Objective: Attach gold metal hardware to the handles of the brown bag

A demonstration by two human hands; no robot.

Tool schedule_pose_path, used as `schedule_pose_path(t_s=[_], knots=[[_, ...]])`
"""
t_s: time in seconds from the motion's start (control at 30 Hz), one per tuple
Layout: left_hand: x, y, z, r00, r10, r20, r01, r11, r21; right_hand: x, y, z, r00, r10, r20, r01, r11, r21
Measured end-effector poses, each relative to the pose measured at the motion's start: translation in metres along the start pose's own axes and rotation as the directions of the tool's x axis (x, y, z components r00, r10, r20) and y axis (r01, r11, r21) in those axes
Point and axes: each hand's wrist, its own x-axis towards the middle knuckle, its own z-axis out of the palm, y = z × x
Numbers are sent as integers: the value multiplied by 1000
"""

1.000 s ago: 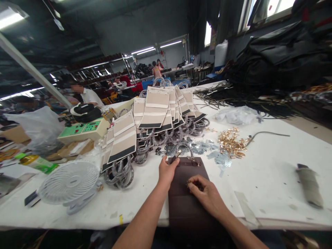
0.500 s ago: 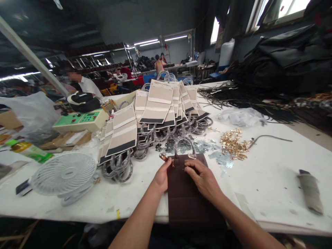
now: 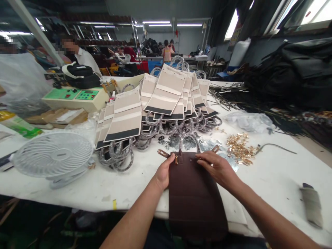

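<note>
A dark brown leather bag panel (image 3: 193, 193) lies flat on the white table (image 3: 269, 173), hanging over the near edge. My left hand (image 3: 164, 171) grips its upper left corner, thumb beside a small gold fitting (image 3: 176, 159). My right hand (image 3: 219, 168) rests on the upper right corner, fingers on the top edge. A wrapped handle (image 3: 188, 142) arches from the panel's top, and brown strap tabs stick out at both sides.
Behind the panel is a fanned pile of beige panels (image 3: 158, 100) with wrapped handles. Gold hardware (image 3: 238, 147) lies to the right, a white fan (image 3: 53, 155) at left, a green control box (image 3: 75, 97) behind it. Black material is heaped at right; people work at the back.
My right hand moved from the middle of the panel up to its top right corner. My left hand stayed at the top left corner. The strap tabs now stick out on both sides.
</note>
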Motion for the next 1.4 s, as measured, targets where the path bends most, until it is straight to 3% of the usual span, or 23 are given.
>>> schedule_pose_path(t_s=[0.3, 0.53, 0.7, 1.1, 1.4], knots=[[0, 0, -5, 992, -52, 115, 60, 995, -75, 8, 1, 8, 993, -46, 109, 72, 967, -244], [-1, 0, -3, 996, -48, 76, 53, 996, -73, 13, -3, 7, 986, -60, 158, 110, 937, -330], [-1, 0, -3, 994, -50, 101, 61, 993, -106, 17, -4, 3, 961, -80, 263, 177, 913, -369], [2, -1, -10, 997, -51, 64, 61, 984, -165, 23, 2, -9, 968, -9, 252, 61, 978, -201], [2, 0, -6, 997, -46, 58, 56, 981, -188, 24, -2, -6, 950, -26, 311, 120, 950, -287]])
